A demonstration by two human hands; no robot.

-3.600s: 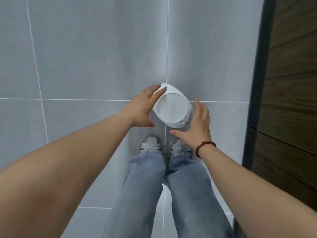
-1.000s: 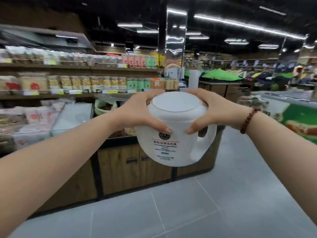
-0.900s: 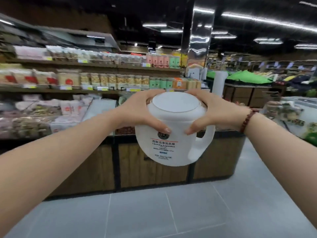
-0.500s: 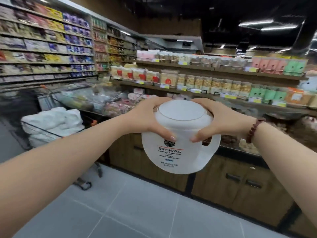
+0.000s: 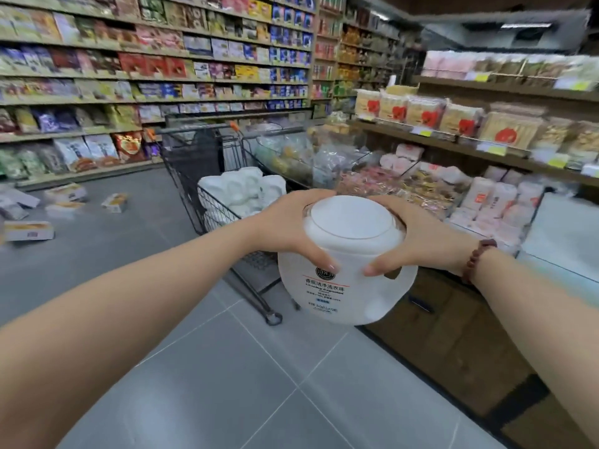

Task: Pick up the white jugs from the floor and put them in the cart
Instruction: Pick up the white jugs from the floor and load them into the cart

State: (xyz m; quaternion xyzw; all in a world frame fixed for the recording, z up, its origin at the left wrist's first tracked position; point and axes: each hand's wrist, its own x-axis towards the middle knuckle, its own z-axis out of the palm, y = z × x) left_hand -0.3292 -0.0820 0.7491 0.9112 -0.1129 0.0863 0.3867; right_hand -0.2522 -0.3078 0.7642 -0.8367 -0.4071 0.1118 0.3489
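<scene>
Left hand (image 5: 288, 228): arm extended from lower left of frame, palm against the left side of the lid, fingers wrapped over it, thumb pressed on the shoulder. Right hand (image 5: 418, 238): arm extended from lower right, mirrored grip on the right side, thumb forward; dark red bead bracelet (image 5: 476, 259) at the wrist. Held item: round white plastic jug with flat lid and side handle (image 5: 343, 270), at centre frame, upright, clear of the grey tiled floor (image 5: 227, 367). Label: round dark emblem, red line, Chinese characters, smaller print too blurred to read. Black wire shopping cart (image 5: 207, 176): centre frame behind the jug, holding further white jugs (image 5: 243, 189). Cardboard boxes (image 5: 64, 202): scattered on floor, left edge.
</scene>
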